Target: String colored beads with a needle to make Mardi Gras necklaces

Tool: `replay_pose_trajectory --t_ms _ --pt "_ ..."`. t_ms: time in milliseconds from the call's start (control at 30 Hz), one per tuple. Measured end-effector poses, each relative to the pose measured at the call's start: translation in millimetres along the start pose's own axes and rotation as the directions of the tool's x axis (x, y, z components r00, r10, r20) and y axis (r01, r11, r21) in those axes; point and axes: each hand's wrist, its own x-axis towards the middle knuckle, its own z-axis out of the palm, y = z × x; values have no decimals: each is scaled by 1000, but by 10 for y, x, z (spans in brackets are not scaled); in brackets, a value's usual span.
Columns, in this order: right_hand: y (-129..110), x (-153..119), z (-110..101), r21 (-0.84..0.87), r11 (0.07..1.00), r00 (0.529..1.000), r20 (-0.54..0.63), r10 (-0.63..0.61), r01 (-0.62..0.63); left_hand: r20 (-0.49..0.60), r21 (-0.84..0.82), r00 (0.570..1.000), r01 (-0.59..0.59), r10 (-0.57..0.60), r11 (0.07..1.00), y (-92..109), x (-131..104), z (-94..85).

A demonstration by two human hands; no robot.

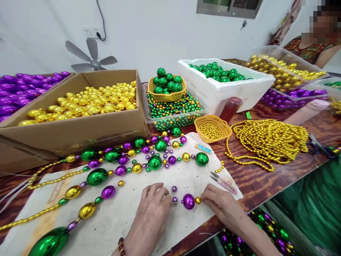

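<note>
My left hand (153,217) rests on the white cloth (112,220), fingers curled together around a thin pale thread that shows at its fingertips. Right beside them lie small purple beads (174,188). A round purple bead (188,201) and a small gold bead (198,201) sit in line between the hands. My right hand (222,204) pinches the bead string at the gold bead's far side; its fingertips hide the end. Behind the hands stretches a bead garland (155,162) of green, purple and gold beads. Another strand (87,211) lies to the left.
A cardboard box (80,131) of gold beads stands at the back left. Behind are a white foam box (226,89) and a yellow basket (213,128). Thread snips (223,181) and a gold bead chain (269,142) lie on the right. Another person (303,49) sits at the far right.
</note>
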Motion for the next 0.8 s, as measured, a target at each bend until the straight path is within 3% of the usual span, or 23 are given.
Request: replay_pose_trajectory --t_ms 300,467,700,800 --pt "30 6 10 135 989 999 -4 -51 51 63 -115 994 94 -88 989 19 2 -274" --pt "34 -14 41 177 984 999 -18 -33 36 6 -170 991 129 -130 977 -161 40 -346" --pt "13 -57 180 221 975 999 20 -43 38 -144 -48 974 170 -176 984 -512 476 -343" --pt "68 -71 251 234 971 995 69 -72 54 -130 84 967 231 -219 969 -603 646 -407"
